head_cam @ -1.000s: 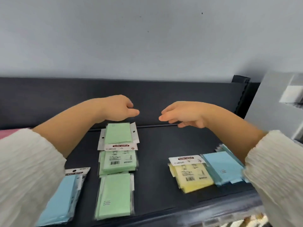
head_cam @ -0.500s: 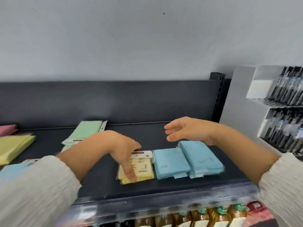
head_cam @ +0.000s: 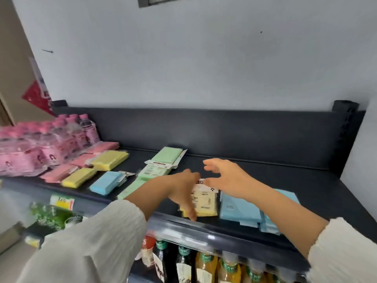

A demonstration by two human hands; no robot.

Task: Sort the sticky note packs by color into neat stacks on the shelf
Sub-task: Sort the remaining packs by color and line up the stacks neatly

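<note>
A yellow sticky note pack (head_cam: 206,204) with a white header card lies near the front edge of the dark shelf (head_cam: 306,180). My left hand (head_cam: 183,190) reaches down onto its left edge, fingers pointing toward the shelf lip. My right hand (head_cam: 226,176) hovers with spread fingers just above the header card and holds nothing. Blue packs (head_cam: 238,207) lie right of the yellow one, partly under my right forearm. Green packs (head_cam: 167,157) form a row behind my left arm. Further left lie a blue pack (head_cam: 107,182), yellow packs (head_cam: 111,160) and pink packs (head_cam: 59,173).
A shrink-wrapped bundle of pink bottles (head_cam: 40,146) stands at the shelf's left end. A low back panel (head_cam: 224,129) closes the shelf behind, with a grey wall above. Below the front lip (head_cam: 224,233) stand drink bottles (head_cam: 204,266). A white unit edge (head_cam: 365,152) is at right.
My left hand left the green row and came down onto the yellow pack. My right hand dropped toward its header card. The view pulled back and swung left, showing the whole shelf.
</note>
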